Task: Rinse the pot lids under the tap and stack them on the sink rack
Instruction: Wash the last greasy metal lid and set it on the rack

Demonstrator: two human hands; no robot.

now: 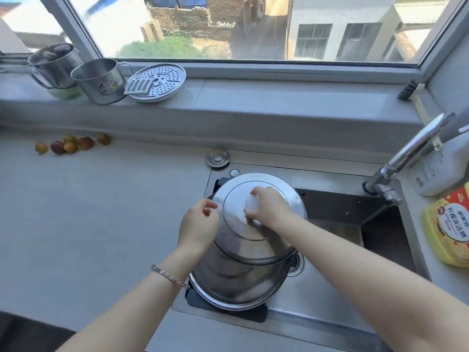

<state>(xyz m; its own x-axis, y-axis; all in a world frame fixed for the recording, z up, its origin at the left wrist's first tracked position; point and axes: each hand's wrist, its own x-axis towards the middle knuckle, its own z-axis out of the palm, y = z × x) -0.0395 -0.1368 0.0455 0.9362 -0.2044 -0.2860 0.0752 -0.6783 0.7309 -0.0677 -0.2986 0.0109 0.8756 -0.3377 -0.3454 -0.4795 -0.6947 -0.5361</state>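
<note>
The right hand (269, 207) curls its fingers round the white round knob (251, 202) of a large round stainless-steel lid (241, 240), tilted above a second steel lid (236, 283) that lies on the black sink rack (228, 312). The left hand (200, 224) bends its fingers at the upper lid's left rim; I cannot tell if they pinch it. The rack sits at the left of the steel sink (319, 295), and the chrome tap (411, 153) is at the right. Small fruits (71, 146) lie on the pale grey countertop (101, 212), below a sunlit window (253, 26).
</note>
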